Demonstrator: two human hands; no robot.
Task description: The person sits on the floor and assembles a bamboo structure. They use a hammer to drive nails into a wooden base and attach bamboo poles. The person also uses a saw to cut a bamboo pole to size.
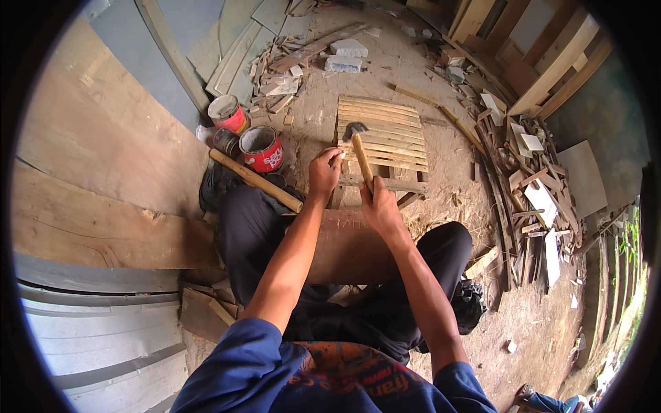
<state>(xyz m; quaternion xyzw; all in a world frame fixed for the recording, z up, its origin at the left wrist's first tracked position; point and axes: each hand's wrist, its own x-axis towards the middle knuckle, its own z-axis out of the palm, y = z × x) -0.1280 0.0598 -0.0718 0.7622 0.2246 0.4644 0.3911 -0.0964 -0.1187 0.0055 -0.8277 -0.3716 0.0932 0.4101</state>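
1. Right, from my seat I see the right hand (381, 204) wrapped snugly around the lower handle of a hammer (361, 155), fingers closed on the wood.
2. Up beyond those fingers goes the handle, its dark metal head over the slatted wooden stand (396, 146); whether it touches the slats, I can't tell.
3. Over to the left hand (325, 172): fingers curled in, thumb and fingertips close together, near the stand's left edge. A pale speck shows at the tips, but I can't say whether they pinch anything.
4. The stand itself sits just ahead of both sets of fingers, slats running crosswise.
5. Below the fingers, toward the body, I've got a brown board (348, 255) between the bent legs.
6. Left of the left fingers, a wooden pole (255, 180) lies at a slant, a red can (265, 157) just beyond it.
7. And well off to the right of the right fingers, a scrap pile (540, 199) sprawls.
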